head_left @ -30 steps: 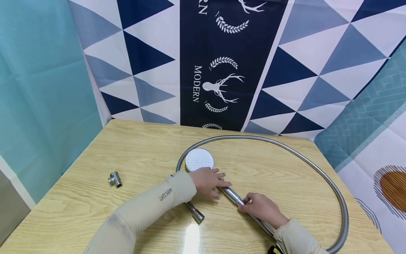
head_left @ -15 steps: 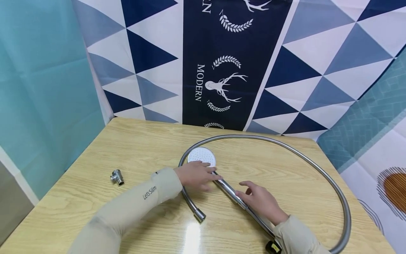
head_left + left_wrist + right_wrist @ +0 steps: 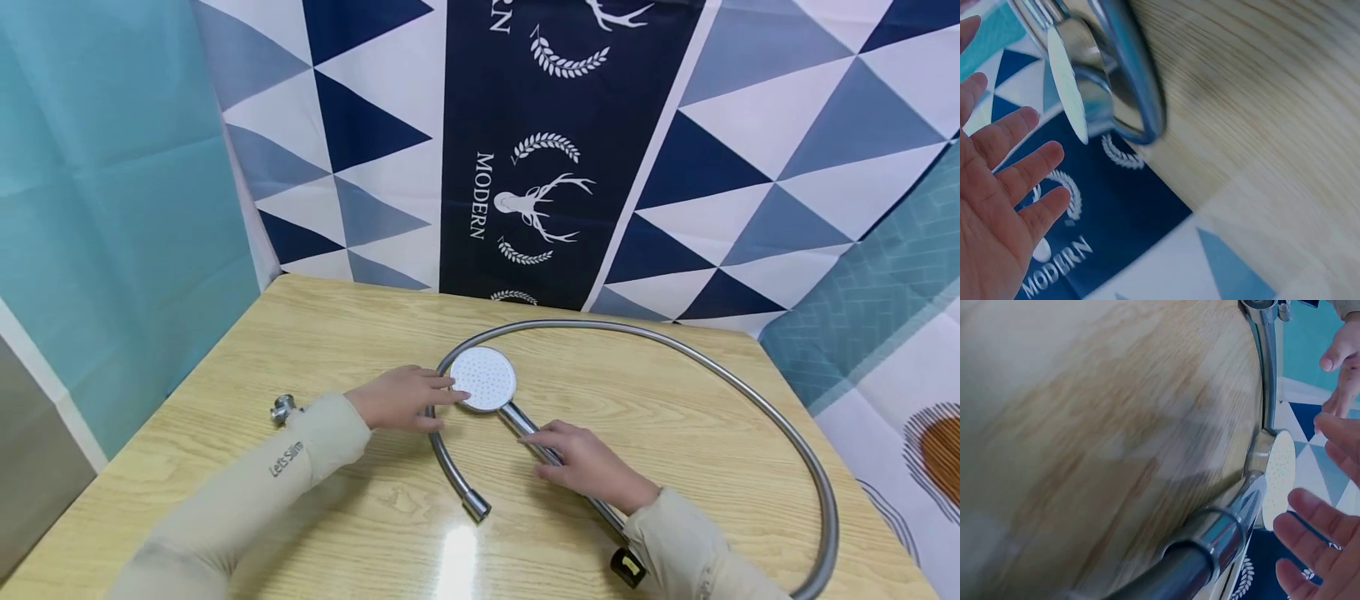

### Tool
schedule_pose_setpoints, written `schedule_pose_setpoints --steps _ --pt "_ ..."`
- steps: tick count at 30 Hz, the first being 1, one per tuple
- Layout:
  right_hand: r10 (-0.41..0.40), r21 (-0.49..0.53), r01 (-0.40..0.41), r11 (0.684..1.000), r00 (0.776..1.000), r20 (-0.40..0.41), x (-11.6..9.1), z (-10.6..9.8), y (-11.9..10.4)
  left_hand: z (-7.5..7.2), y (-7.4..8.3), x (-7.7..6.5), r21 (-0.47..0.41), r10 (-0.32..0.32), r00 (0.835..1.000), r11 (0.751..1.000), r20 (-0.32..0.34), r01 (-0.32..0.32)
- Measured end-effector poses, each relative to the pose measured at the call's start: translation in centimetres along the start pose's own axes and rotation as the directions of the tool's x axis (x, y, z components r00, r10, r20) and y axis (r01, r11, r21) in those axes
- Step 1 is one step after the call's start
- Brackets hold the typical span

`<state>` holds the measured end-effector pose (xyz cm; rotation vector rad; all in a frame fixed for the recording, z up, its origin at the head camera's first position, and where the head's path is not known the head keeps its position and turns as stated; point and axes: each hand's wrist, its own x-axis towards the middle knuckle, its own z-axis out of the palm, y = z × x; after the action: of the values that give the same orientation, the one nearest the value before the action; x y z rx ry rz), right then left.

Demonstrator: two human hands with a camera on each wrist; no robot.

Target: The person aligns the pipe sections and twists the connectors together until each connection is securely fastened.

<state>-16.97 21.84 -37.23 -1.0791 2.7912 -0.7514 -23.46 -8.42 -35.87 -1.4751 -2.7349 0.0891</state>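
Observation:
A handheld shower head [image 3: 483,379] lies face up on the wooden table, its white nozzle disc round and its chrome handle [image 3: 1229,519] pointing toward the lower right. A metal shower hose [image 3: 645,333] runs from that handle in a big loop and ends in a chrome nut [image 3: 476,504]. My left hand [image 3: 405,398] is spread at the left edge of the disc, over the hose; the left wrist view shows its fingers [image 3: 1025,162] straight and holding nothing. Over the handle is my right hand [image 3: 592,462], its fingers [image 3: 1300,534] loosely extended and not wrapped round it.
A small chrome tee valve [image 3: 285,408] sits at the left, partly hidden by the left sleeve. Patterned cloth [image 3: 375,150] hangs behind the table, teal cloth [image 3: 135,208] on the left. The right wrist wears a black device [image 3: 627,567].
My left hand has moved left off the handle to the edge of the disc. The right hand has let go of the handle joint and shifted up along it. The shower head stays put.

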Motion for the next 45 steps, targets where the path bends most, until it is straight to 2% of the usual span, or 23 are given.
schedule_pose_setpoints --steps 6,9,13,18,20,23,27,29,33,36,41,45 --pt "-0.111 0.040 0.108 0.993 0.991 0.082 1.5 0.4 -0.4 0.1 -2.1 -3.4 -0.116 -0.105 0.993 0.988 -0.058 0.098" --pt "-0.164 0.053 0.158 0.986 0.977 0.136 2.3 0.4 -0.6 -0.1 -3.1 -4.9 -0.185 -0.177 0.980 0.970 -0.086 0.159" --pt "-0.242 0.044 0.238 0.970 0.955 0.170 3.3 0.7 -0.8 -0.2 -4.3 -6.7 -0.242 -0.263 0.959 0.942 -0.104 0.232" --pt "-0.292 0.002 0.299 0.954 0.934 0.206 4.5 1.4 -1.3 0.2 -5.5 -9.4 -0.276 -0.326 0.940 0.916 -0.095 0.290" --pt "-0.308 -0.021 0.320 0.947 0.925 0.225 4.9 1.6 -1.7 0.3 -5.9 -10.4 -0.302 -0.354 0.931 0.900 -0.086 0.314" --pt "-0.328 -0.054 0.351 0.935 0.912 0.248 5.3 1.8 -2.2 0.3 -6.3 -11.8 -0.341 -0.415 0.909 0.862 -0.046 0.376" --pt "-0.370 -0.086 0.408 0.909 0.883 0.289 6.0 2.0 -2.9 0.4 -6.9 -13.5 -0.372 -0.481 0.876 0.807 0.037 0.459" --pt "-0.394 -0.099 0.440 0.893 0.867 0.305 6.3 2.2 -3.0 0.7 -7.2 -14.3 -0.385 -0.493 0.868 0.791 0.059 0.475" --pt "-0.437 -0.131 0.496 0.858 0.840 0.321 6.6 2.6 -3.1 1.1 -7.6 -15.6 -0.376 -0.503 0.861 0.786 0.074 0.491" --pt "-0.425 -0.141 0.494 0.858 0.837 0.344 6.5 2.7 -3.2 1.5 -7.7 -16.3 -0.349 -0.502 0.862 0.797 0.072 0.493" --pt "-0.374 -0.127 0.447 0.886 0.849 0.374 6.3 3.0 -3.5 2.1 -7.6 -16.9 -0.363 -0.479 0.876 0.808 0.057 0.465" --pt "-0.412 -0.143 0.484 0.863 0.840 0.354 6.2 3.7 -3.5 2.6 -7.6 -16.9 -0.369 -0.452 0.891 0.822 0.037 0.433"
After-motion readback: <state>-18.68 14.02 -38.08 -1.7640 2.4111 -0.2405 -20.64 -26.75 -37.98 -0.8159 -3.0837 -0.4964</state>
